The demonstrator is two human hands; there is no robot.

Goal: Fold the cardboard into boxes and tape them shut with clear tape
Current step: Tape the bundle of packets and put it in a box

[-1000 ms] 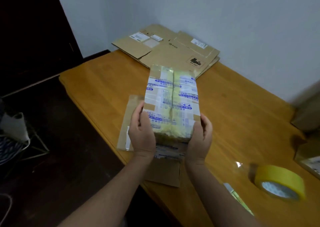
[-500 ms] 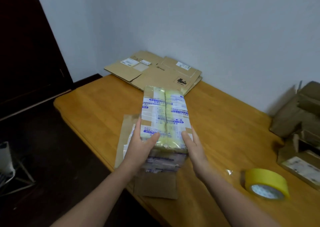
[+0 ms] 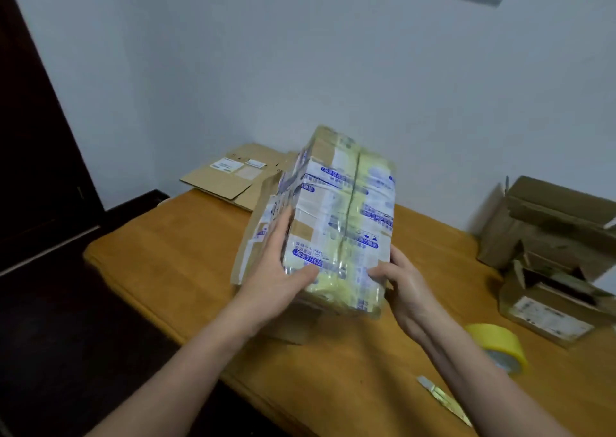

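Observation:
I hold a cardboard box (image 3: pixel 336 223) wrapped in shiny tape with blue print, lifted above the wooden table (image 3: pixel 173 263) and tilted to the right. My left hand (image 3: pixel 280 269) grips its near left side, fingers along the side and thumb on the top face. My right hand (image 3: pixel 406 283) grips the near right corner. A loose cardboard flap hangs off the box's left side. A yellowish tape roll (image 3: pixel 500 346) lies on the table to the right, partly hidden behind my right forearm.
Flattened cardboard sheets (image 3: pixel 226 176) lie at the table's far end against the wall. Several opened brown boxes (image 3: pixel 553 246) crowd the right side. A small knife (image 3: pixel 443 400) lies near the front edge. The table's left edge drops to a dark floor.
I have lifted the box off the table, upward and a little to the right, and tilted it. The flap underneath came up with it. My view has swung upward.

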